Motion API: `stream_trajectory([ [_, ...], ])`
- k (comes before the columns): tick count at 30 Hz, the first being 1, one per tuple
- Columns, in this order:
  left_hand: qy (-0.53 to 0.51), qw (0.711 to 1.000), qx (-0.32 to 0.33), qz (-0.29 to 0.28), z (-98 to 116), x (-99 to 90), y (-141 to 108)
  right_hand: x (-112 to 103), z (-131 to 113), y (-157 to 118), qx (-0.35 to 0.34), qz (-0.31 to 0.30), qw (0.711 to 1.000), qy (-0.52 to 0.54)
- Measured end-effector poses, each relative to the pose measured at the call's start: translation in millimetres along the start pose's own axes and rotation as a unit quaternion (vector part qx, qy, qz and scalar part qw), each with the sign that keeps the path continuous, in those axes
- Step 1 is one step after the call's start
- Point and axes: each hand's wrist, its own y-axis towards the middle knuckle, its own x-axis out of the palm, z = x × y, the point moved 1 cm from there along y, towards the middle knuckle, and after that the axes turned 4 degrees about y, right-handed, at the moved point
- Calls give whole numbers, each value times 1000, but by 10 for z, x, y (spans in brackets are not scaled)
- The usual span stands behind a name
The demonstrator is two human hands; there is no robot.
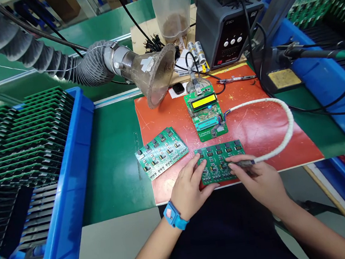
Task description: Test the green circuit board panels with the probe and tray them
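Note:
A green circuit board panel [220, 177] with a row of small digit displays lies flat on the red mat. My left hand [188, 181] steadies its left end, fingers on top and thumb along the near edge. In my right hand [263, 179], closed at the board's right side, is a dark probe [242, 163] on a white-sleeved cable [290, 122]; its tip points at the board, and I cannot tell whether it touches. That cable curves back to a green programmer board [210, 119] with a lit yellow screen. Left of my board lies a similar circuit board panel [162, 152].
A blue crate [80, 127] of stacked boards stands at left, another blue crate [305, 64] at right. A fume hose funnel [156, 75] hangs over the mat's back left. Behind are a soldering station [226, 27], its iron [316, 51] and tweezers [237, 79].

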Motion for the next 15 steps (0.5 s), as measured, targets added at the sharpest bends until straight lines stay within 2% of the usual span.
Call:
stream_trajectory([
  [4, 9, 1000, 4, -6, -2, -8, 3, -7, -7, 2, -1, -2, 1000, 5],
  [8, 61, 996, 31, -56, 41, -27, 32, -5, -7, 5, -7, 0, 1000, 6],
  [15, 116, 987, 24, -106, 119, -28, 69, 10, 14, 17, -5, -1, 1000, 18],
])
